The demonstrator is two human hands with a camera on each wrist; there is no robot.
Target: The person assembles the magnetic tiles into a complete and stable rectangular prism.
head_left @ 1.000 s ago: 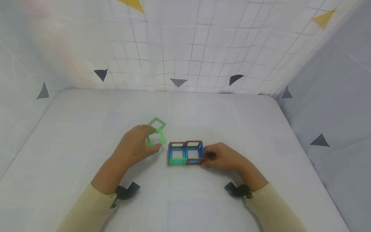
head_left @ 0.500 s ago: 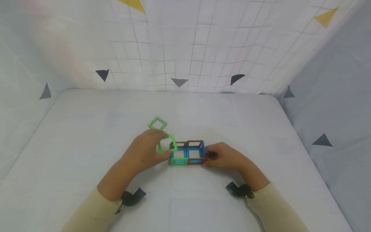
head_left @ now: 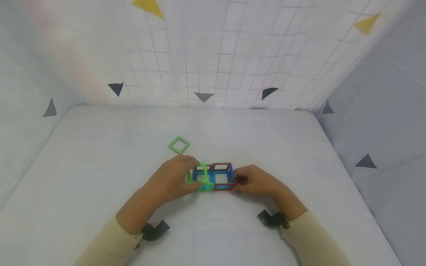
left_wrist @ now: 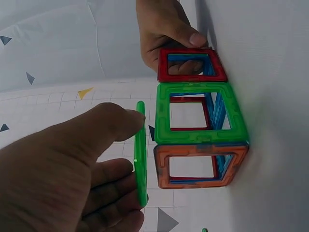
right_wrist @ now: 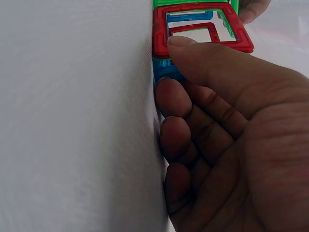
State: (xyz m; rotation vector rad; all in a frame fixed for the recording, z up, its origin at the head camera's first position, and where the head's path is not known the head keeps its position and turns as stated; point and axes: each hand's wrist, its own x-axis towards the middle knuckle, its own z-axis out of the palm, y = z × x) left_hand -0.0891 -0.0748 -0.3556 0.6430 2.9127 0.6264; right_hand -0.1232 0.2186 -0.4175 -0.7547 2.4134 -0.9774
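Observation:
My left hand (head_left: 174, 177) pinches a green square magnetic tile (left_wrist: 140, 159) between thumb and fingertips. In the head view that tile is over the left part of a low two-cell box of magnetic tiles (head_left: 223, 189). The left wrist view shows a small gap between the held tile and the box. A green tile (left_wrist: 163, 116), a red tile (left_wrist: 164, 65) and an orange tile (left_wrist: 161, 166) form visible sides, with blue tiles at the base. My right hand (head_left: 256, 181) grips the box's right end, thumb on a red tile (right_wrist: 203, 7); its fingertips are low by the table.
Behind my left hand, another green square tile (head_left: 174, 149) lies flat on the white-covered table (head_left: 283, 140). White sheets with dark and yellow triangles hang behind and at both sides. A dark strap (head_left: 154, 232) sits at each wrist.
My left hand has carried the green tile rightward, from near the loose green tile to over the box's left cell. My right hand stays at the box's right end.

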